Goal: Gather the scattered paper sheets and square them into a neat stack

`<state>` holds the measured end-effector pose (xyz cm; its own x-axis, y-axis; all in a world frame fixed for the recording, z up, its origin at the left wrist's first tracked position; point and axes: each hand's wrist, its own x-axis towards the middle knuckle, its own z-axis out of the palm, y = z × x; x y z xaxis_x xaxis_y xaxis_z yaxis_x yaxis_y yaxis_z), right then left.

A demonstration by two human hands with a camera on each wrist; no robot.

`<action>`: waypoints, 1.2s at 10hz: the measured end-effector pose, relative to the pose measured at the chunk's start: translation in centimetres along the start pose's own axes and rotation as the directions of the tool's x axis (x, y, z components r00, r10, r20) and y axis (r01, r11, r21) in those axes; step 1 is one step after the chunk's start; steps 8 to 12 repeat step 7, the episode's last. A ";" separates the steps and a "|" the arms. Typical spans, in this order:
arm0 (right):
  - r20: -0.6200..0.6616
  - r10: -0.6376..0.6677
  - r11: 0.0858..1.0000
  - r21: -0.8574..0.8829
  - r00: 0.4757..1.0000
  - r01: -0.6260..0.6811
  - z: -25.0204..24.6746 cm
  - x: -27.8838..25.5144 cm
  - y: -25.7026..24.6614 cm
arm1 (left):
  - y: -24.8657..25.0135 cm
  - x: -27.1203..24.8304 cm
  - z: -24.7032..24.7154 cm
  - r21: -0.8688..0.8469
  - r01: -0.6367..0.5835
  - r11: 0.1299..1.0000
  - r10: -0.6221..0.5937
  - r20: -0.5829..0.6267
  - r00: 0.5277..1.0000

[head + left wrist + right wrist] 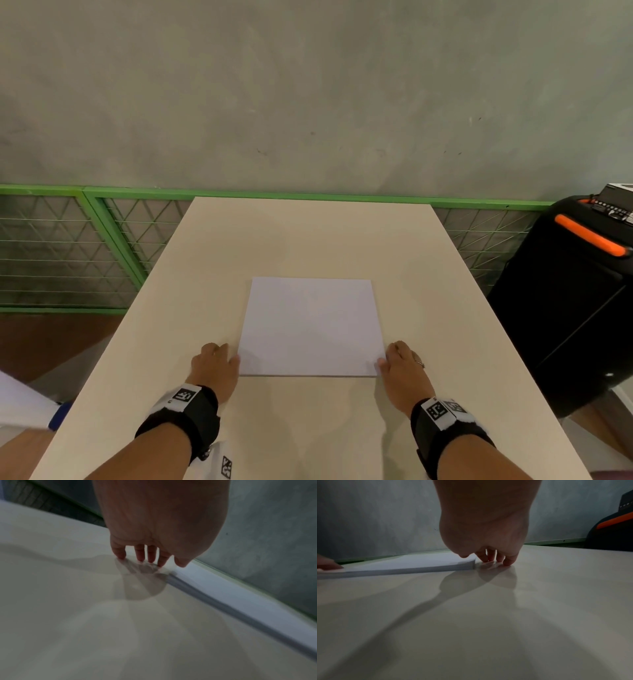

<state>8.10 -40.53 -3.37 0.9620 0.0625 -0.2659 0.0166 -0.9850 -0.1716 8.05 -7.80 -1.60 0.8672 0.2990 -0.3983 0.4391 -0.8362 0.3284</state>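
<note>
A squared stack of white paper sheets (310,325) lies flat in the middle of the beige table (308,236). My left hand (214,363) sits at the stack's near left corner. In the left wrist view, the left hand (154,561) touches the table with its fingertips (121,555) and its thumb meets the stack's (240,592) edge. My right hand (399,363) mirrors it at the near right corner. In the right wrist view, the right hand (481,557) has its fingers on the table beside the stack (411,562), thumb over the corner. Neither hand grips anything.
A black speaker with an orange handle (582,291) stands just off the table's right edge. A green wire fence (102,240) runs behind the table, below a grey wall. Something white (20,401) lies off the table at lower left.
</note>
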 end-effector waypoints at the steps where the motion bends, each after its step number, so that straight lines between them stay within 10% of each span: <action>1: 0.044 0.079 0.991 0.101 0.996 -0.084 0.3 -1.6 1.5 | -3.0 -0.4 0.3 0.060 -0.017 0.998 0.014 0.050 0.999; 5: -0.010 0.120 0.989 0.086 0.993 -0.118 2.0 -6.6 3.6 | -6.6 -3.6 0.4 0.302 -0.038 0.953 0.002 0.120 0.993; 7: -0.349 -0.060 0.986 0.124 0.935 0.110 6.6 -8.6 6.6 | -11.7 -5.4 2.6 0.229 -0.298 0.927 0.326 -0.096 0.941; 12: -0.349 -0.060 0.986 0.124 0.935 0.110 6.6 -8.6 6.6 | -11.7 -5.4 2.6 0.229 -0.298 0.927 0.326 -0.096 0.941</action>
